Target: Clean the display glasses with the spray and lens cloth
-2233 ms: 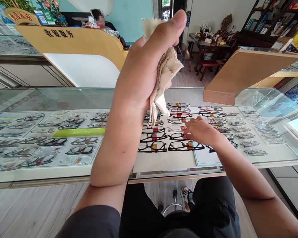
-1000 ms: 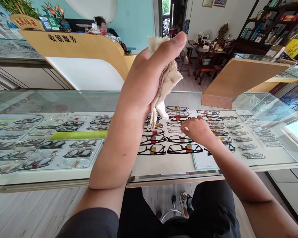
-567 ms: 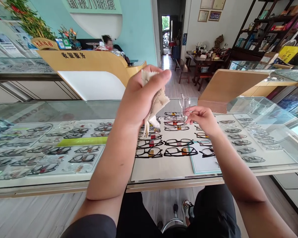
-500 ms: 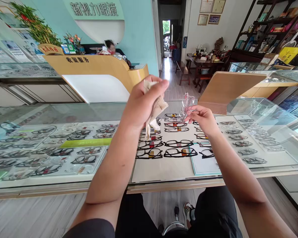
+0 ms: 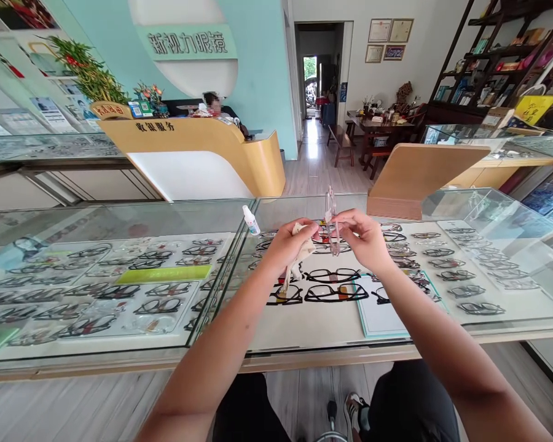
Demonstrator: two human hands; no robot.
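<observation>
Glass display case (image 5: 304, 325) here has rows of eyeglasses (image 5: 335, 296) inside, white bottle (image 5: 251, 221) on top (can't see what's in it). Left hand (image 5: 292, 242) is clamped on a beige cloth (image 5: 303, 249), right hand (image 5: 362, 238) is pinching a clear frame (image 5: 335, 243) above those rows.

**Clear-framed spectacles and folded cloth, held above a glass counter**

The spectacles (image 5: 332, 215) have a transparent frame with a faint pink tint. They stand on end, close to vertical and seen nearly edge-on, gripped at the near side by the fingers of the right hand (image 5: 363, 236), raised over the counter (image 5: 304, 355). The cloth (image 5: 306, 248), cream to beige, is bunched in the left hand (image 5: 295, 240), just beside the spectacles; its loose folds hang below the palm. Whether cloth and frame touch cannot be told.
</observation>
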